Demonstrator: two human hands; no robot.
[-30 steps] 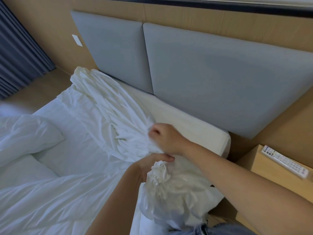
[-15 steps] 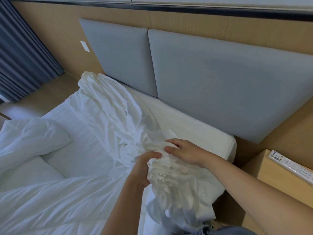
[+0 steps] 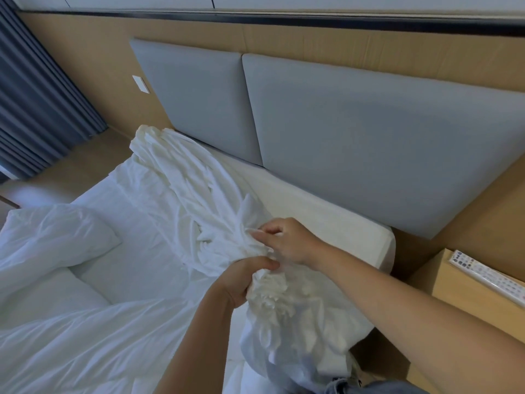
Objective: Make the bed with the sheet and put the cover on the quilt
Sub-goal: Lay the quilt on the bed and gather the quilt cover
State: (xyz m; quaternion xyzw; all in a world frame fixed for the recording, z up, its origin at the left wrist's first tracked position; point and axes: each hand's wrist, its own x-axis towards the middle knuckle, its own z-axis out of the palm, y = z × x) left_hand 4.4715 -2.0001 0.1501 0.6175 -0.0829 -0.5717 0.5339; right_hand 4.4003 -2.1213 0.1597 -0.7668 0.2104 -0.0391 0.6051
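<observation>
Bunched lengthwise, the sheet is gripped by the left hand and pinched by the right hand, nearer the headboard. Its length is laid away toward the far-left corner of the mattress

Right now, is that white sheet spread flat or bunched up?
Bunched up: the sheet lies in rumpled folds, gripped by left hand and right hand; bare mattress beside.
</observation>
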